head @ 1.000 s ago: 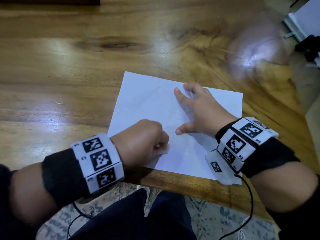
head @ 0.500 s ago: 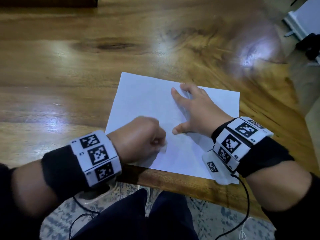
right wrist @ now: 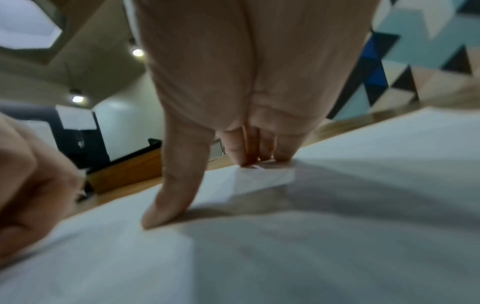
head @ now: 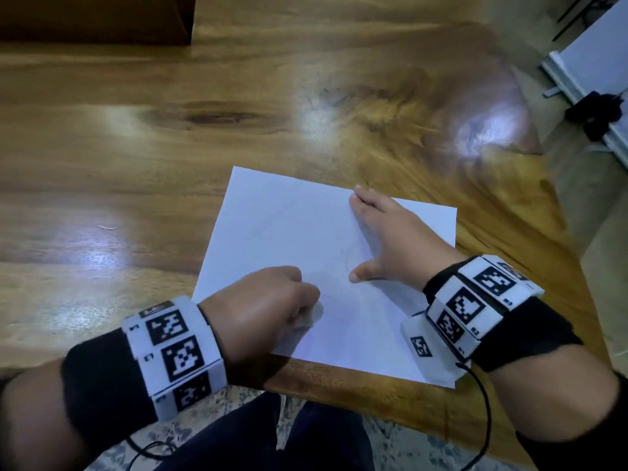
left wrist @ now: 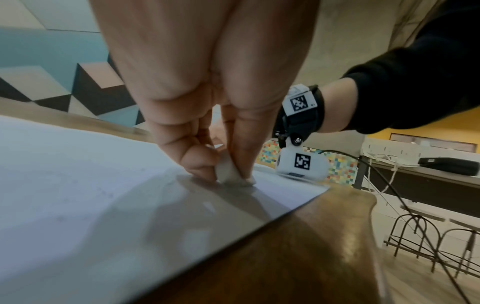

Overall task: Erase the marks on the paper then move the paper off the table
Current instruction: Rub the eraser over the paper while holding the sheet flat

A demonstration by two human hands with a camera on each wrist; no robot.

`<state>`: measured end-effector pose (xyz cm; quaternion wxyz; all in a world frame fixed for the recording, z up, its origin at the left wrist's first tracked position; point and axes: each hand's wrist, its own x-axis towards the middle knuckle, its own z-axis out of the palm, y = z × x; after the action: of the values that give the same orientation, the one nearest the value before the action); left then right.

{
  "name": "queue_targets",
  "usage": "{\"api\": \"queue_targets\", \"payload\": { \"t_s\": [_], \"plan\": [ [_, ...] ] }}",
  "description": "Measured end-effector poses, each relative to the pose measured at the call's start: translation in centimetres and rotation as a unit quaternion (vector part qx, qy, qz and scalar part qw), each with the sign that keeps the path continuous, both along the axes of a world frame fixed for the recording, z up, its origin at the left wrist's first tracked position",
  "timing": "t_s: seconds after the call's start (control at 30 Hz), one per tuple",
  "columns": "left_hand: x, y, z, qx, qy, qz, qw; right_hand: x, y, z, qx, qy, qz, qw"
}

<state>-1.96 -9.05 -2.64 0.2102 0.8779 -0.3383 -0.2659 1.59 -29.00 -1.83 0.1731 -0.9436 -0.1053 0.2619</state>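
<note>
The left hand (head: 261, 300) is curled around a small white eraser (head: 311, 317), pressed onto a white paper (head: 289, 232) lying at the near edge of a wooden counter (head: 136, 164). The right hand (head: 390, 239) lies spread flat on the paper, fingers straight, thumb out to the side. Faint pencil marks (head: 350, 253) show between the hands.

Left wrist view: fingers (left wrist: 200, 164) and thumb pinch the eraser (left wrist: 231, 172) against the paper (left wrist: 78, 185).

Right wrist view: straight fingertips (right wrist: 236, 152) and thumb press the paper (right wrist: 337, 226), blurred.
</note>
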Motion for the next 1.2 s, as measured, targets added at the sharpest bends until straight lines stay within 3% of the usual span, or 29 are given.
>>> {"api": "queue_targets", "payload": {
  "t_s": [0.13,0.3,0.47,0.53,0.67,0.87,1.03,1.2],
  "plan": [
    [1.5,-0.8,1.2,0.046,0.010,-0.004,0.999,0.0,-0.9,-0.2,-0.005,0.012,0.022,1.000],
    [7.6,-2.9,1.9,0.031,-0.071,0.138,0.987,-0.2,-0.7,-0.7,0.007,0.006,0.019,1.000],
    [9.6,-5.1,1.6,0.020,-0.088,0.167,0.982,-0.3,-0.6,-0.7,0.003,-0.002,0.021,1.000],
    [8.4,-4.8,1.2,0.025,-0.076,0.137,0.987,-0.3,-0.7,-0.7,0.003,-0.001,0.021,1.000],
    [5.8,-3.6,1.1,0.058,-0.035,0.004,0.998,-0.2,-0.6,-0.7,0.008,0.001,0.021,1.000],
    [9.0,-5.2,1.2,0.036,-0.074,0.121,0.989,-0.3,-0.4,-0.7,0.006,0.005,0.018,1.000],
    [4.3,-3.9,1.0,0.069,-0.042,-0.002,0.997,-0.3,-0.1,-0.6,-0.002,0.009,0.012,1.000],
    [2.6,-2.9,0.6,0.055,-0.026,0.014,0.998,-0.3,-0.1,-0.5,-0.003,0.017,0.010,1.000]
  ]
}}
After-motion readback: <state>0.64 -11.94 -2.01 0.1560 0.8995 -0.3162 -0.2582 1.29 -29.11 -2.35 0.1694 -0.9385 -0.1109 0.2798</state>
